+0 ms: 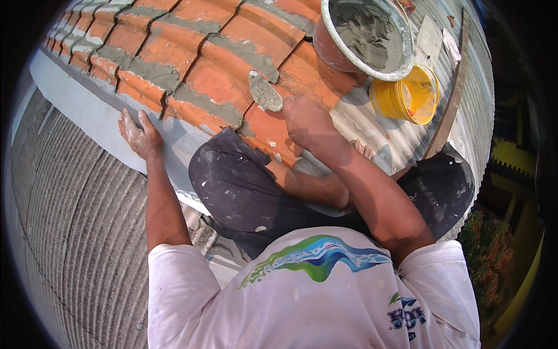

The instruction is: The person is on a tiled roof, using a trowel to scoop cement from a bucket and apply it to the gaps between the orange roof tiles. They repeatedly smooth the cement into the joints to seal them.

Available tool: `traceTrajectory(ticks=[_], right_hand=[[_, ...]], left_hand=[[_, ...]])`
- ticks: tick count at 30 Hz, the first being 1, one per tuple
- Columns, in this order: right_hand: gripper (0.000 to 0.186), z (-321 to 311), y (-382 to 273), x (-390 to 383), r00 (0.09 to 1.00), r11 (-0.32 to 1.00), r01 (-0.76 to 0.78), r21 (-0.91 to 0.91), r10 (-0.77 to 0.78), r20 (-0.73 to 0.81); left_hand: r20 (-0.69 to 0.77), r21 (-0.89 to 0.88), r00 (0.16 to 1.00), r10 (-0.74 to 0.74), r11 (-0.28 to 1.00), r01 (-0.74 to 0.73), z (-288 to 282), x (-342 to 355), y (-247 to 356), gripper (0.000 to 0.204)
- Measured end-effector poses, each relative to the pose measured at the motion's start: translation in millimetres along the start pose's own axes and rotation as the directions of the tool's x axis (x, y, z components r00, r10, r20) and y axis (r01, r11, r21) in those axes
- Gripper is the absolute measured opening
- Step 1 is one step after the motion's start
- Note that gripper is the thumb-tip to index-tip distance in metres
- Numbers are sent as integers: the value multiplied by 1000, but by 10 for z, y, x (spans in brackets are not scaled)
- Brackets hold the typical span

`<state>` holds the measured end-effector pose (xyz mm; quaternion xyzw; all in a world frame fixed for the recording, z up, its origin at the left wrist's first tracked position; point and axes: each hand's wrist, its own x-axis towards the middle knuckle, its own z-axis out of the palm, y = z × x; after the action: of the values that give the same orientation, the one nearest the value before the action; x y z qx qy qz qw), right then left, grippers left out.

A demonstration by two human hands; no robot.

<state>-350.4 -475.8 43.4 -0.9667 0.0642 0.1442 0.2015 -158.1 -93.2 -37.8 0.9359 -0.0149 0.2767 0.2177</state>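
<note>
My right hand (307, 121) is closed round the handle end of a trowel (265, 93), whose blade is smeared with grey mortar. The blade hangs over or rests on the orange roof tiles (215, 75); I cannot tell which. Grey mortar (212, 106) covers the joints between the tile rows in rough bands. To the left, my left hand (141, 135) has its fingers spread, on or just above the pale flashing strip (87, 116) along the tiles' lower edge. Beyond my right hand stands a bucket (332, 49) holding wet grey mortar (372, 35).
A small yellow bucket (386, 100) leans beside the mortar bucket on corrugated sheeting (363, 119). A long wooden strip (452, 104) runs down the right side. Grey corrugated roofing (64, 192) lies beyond the flashing at left. The roof edge drops off at right above plants (488, 256).
</note>
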Motion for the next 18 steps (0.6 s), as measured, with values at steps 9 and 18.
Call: traceTrajectory(ticks=[9,18], right_hand=[[29,-357,492,128,969,996,-78,-46,86,230],[24,-552,420,55,971,974,38,-224,17,239]], left_hand=[[-27,-43,999,23,999,-24,-10,-14,-16,64],[-20,-49,1000,-5,999,4,-3,-3,-27,64]])
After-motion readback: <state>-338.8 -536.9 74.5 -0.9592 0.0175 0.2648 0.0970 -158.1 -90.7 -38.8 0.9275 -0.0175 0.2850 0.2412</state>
